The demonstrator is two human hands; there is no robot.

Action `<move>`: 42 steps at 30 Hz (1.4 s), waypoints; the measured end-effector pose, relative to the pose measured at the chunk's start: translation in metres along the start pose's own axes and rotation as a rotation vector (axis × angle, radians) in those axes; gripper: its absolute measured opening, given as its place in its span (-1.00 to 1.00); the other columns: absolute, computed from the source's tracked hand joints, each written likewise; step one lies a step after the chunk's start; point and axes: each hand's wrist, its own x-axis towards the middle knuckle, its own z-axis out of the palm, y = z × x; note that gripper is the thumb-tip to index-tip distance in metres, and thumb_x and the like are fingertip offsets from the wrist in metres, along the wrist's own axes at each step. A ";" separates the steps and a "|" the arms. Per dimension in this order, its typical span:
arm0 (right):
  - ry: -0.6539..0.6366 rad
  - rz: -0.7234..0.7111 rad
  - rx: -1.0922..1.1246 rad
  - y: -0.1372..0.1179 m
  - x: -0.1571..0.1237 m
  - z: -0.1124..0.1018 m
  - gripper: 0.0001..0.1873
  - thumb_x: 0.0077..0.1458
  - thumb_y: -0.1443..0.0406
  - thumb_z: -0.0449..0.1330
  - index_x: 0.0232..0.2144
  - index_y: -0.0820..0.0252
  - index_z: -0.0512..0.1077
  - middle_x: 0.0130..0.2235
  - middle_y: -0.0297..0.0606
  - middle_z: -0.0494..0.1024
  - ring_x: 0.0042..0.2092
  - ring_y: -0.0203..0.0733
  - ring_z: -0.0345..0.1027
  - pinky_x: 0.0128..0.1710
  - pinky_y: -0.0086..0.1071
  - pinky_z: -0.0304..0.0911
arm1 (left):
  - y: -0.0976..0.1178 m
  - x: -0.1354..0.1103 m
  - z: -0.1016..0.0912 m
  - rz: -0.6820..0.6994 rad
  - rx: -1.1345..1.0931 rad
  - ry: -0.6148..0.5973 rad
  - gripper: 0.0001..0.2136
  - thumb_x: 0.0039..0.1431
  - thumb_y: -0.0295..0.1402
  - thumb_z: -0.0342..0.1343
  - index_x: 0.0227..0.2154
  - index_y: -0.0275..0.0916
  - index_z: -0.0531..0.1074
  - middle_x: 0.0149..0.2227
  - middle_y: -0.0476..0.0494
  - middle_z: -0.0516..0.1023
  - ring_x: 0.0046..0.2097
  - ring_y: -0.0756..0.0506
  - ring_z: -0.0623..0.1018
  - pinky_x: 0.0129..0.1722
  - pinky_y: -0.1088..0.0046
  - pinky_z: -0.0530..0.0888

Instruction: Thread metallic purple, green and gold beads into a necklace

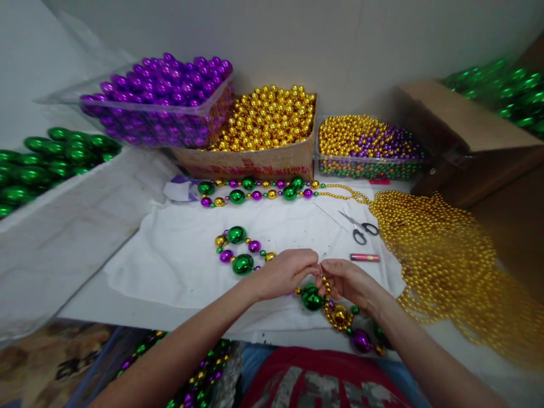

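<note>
My left hand [289, 273] and my right hand [351, 280] meet over the cloth, both closed in a pinch. Between the fingertips shows a thin pale cord, part of a bead necklace. From my right fingers hangs its gold bead strand [327, 300]. Large green beads [312, 297], a purple bead [361, 340] and gold beads lie below the hands, towards my lap. Another stretch of the large beads [243, 264] curves on the cloth left of my left hand; my wrist and hand hide how the parts join.
A finished-looking bead necklace [256, 195] lies behind on the white cloth [170, 255]. Scissors [359, 235], a needle and a red lighter-like stick [364, 257] lie right. Gold strands [442, 260] pile beyond. Bins of purple [170, 85], gold [272, 113] and green beads surround the table.
</note>
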 end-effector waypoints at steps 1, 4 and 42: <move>0.005 -0.001 0.008 0.001 0.000 0.001 -0.63 0.01 0.05 0.22 -0.38 0.29 0.42 -0.41 -0.19 0.52 -0.47 -0.29 0.42 -0.68 -0.58 0.03 | 0.001 -0.001 0.000 0.018 0.004 -0.002 -0.79 0.27 -0.36 -0.13 -0.45 -0.24 0.32 -0.44 -0.02 0.38 -0.37 0.01 0.35 -0.36 0.51 0.23; 0.038 -0.018 0.020 0.003 -0.001 0.005 -0.66 -0.05 0.10 0.29 -0.42 0.29 0.40 -0.42 -0.23 0.51 -0.54 -0.35 0.37 -0.71 -0.60 -0.11 | 0.003 -0.004 0.002 0.047 0.023 -0.015 -0.78 0.29 -0.34 -0.15 -0.41 -0.24 0.33 -0.42 -0.04 0.40 -0.35 0.00 0.36 -0.33 0.50 0.25; 0.314 -0.400 0.661 0.018 -0.054 -0.003 -0.84 0.06 0.34 0.23 -0.49 0.16 0.29 -0.58 -0.50 0.21 -0.47 -0.41 0.22 -0.13 -0.28 0.30 | 0.004 0.000 0.095 -0.273 -2.207 0.644 -0.77 0.21 -0.43 -0.02 -0.57 -0.28 0.21 -0.63 0.11 0.07 -0.58 0.09 0.20 -0.33 0.45 0.40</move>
